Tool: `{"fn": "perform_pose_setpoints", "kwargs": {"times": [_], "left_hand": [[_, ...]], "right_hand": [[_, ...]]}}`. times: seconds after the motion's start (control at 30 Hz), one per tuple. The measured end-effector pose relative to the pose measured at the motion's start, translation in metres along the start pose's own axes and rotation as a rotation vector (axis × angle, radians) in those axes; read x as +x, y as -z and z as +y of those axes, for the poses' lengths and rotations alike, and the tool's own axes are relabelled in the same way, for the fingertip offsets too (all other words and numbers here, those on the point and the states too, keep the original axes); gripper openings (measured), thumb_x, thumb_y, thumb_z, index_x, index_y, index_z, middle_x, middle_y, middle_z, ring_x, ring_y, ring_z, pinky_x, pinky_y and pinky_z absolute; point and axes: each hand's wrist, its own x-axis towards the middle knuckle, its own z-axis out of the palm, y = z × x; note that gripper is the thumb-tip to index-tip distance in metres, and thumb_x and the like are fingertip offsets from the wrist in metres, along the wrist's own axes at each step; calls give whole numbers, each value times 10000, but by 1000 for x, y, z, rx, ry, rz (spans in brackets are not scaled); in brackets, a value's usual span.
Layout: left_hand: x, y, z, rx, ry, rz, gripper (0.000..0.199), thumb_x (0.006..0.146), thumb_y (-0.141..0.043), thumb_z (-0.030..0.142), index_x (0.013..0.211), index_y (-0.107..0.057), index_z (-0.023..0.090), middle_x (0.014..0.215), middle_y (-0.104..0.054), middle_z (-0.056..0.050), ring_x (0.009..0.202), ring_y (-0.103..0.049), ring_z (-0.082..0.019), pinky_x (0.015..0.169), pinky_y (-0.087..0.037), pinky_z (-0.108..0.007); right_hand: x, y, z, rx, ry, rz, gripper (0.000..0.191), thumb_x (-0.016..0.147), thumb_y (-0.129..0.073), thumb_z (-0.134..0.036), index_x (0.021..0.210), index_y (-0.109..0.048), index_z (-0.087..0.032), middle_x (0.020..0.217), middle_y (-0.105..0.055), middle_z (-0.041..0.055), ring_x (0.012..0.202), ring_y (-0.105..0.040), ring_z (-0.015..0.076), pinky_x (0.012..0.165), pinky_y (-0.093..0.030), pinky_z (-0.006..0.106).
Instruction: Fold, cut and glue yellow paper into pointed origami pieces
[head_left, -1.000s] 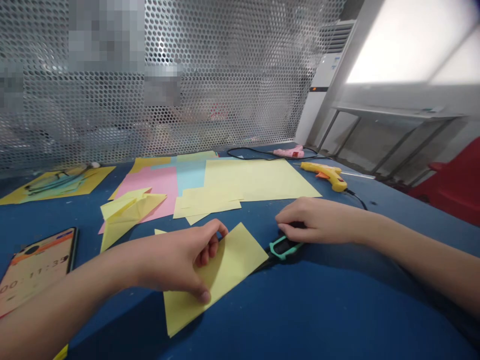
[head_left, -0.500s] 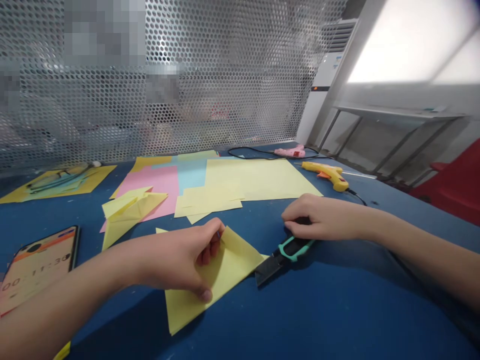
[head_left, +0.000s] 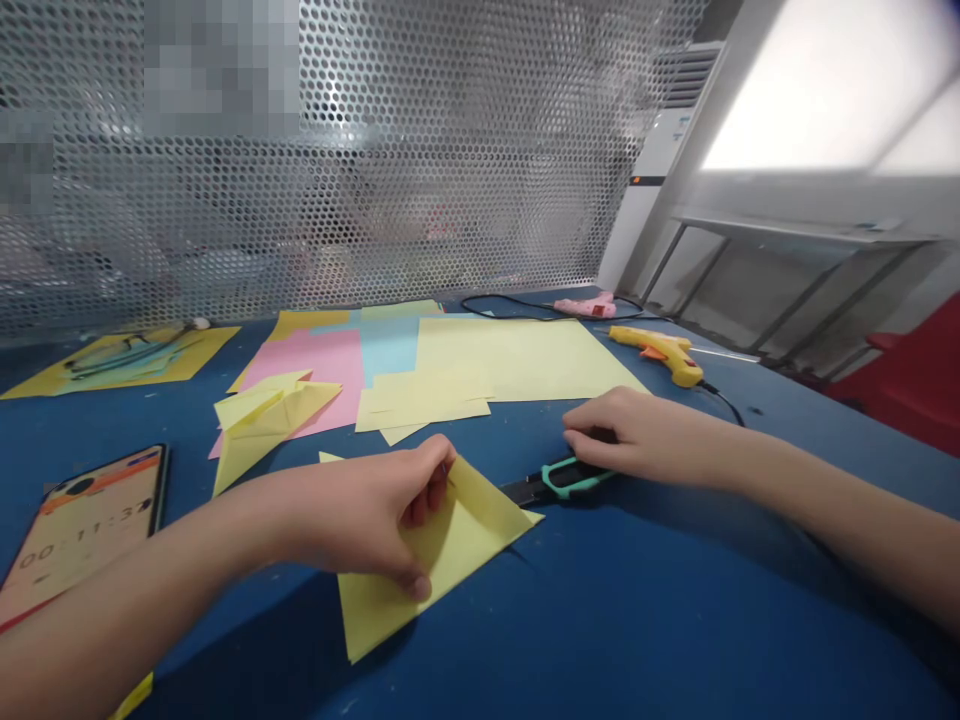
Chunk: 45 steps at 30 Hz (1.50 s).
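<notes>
My left hand point(head_left: 397, 510) is closed on a folded sheet of yellow paper point(head_left: 442, 570), its thumb pressing the front and its fingers curled at the raised flap. In my right hand point(head_left: 615, 435) is a black and green utility knife point(head_left: 574, 478), gripped by its handle and pointing left. The far end of its blade passes behind the paper's right corner and is hidden there. Beyond my left forearm lies a second folded yellow paper piece point(head_left: 274, 415).
Pink paper point(head_left: 315, 365), pale yellow sheets point(head_left: 510, 350) and smaller yellow pieces point(head_left: 424, 395) lie across the blue table point(head_left: 637, 620). A phone with a running timer point(head_left: 90, 520) is at left. Two glue guns, yellow point(head_left: 660, 350) and pink point(head_left: 589, 305), lie at the back right.
The knife's blade has swung up and slid left, from in front of the paper's right corner to behind it. My left hand keeps its hold on the paper.
</notes>
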Motion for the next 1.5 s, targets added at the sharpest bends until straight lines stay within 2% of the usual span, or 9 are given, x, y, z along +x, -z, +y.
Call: {"fn": "perform_pose_setpoints", "kwargs": {"times": [0.13, 0.2, 0.27, 0.37, 0.63, 1.03, 1.5], "left_hand": [[2, -1, -1, -15, -1, -2, 511, 638, -773, 278, 998, -412, 261, 908, -525, 38, 827, -546, -192, 684, -440, -310], [3, -2, -2, -31, -14, -4, 661, 639, -773, 262, 1173, -384, 279, 945, -522, 35, 874, -553, -192, 721, -454, -301], [3, -3, -3, -41, -30, -10, 863, 644, -773, 243, 1341, -270, 320, 976, -519, 38, 916, -557, -189, 770, -462, -301], [3, -4, -4, -44, -38, -18, 998, 646, -767, 233, 1431, -165, 362, 990, -515, 41, 939, -554, -190, 810, -461, -311], [0, 0, 1, -37, -29, -24, 932, 647, -748, 271, 1443, -265, 308, 989, -516, 20, 945, -548, -213, 804, -458, -325], [0, 0, 4, -39, -23, -27, 907, 659, -728, 230, 1441, -274, 302, 972, -506, 27, 937, -550, -201, 791, -457, -298], [1, -1, 1, -40, -33, -25, 893, 648, -728, 287, 1426, -291, 310, 983, -516, 20, 939, -554, -204, 787, -460, -293]], "right_hand": [[-4, -7, -19, 4, -23, 5, 335, 915, -400, -348, 621, -320, -207, 564, -402, -33, 514, -345, 116, 524, -241, 290], [-7, -10, -28, 9, -24, 8, 333, 920, -400, -355, 634, -315, -207, 569, -410, -32, 520, -341, 117, 528, -239, 291], [-9, -12, -34, 14, -21, 8, 318, 922, -402, -353, 650, -325, -208, 575, -424, -30, 525, -340, 118, 529, -236, 292], [-10, -12, -38, 26, -9, 5, 290, 920, -405, -341, 667, -346, -211, 578, -432, -31, 521, -342, 116, 524, -233, 289], [-9, -11, -31, 82, 68, 10, 319, 929, -432, -353, 663, -330, -209, 584, -405, -42, 529, -330, 108, 525, -249, 274], [-7, -11, -28, 89, 106, 8, 359, 935, -421, -370, 641, -288, -212, 547, -328, -60, 493, -279, 92, 494, -231, 260], [-8, -10, -25, 75, 182, -12, 356, 960, -407, -351, 658, -279, -211, 568, -322, -55, 507, -289, 94, 510, -241, 261]]}}
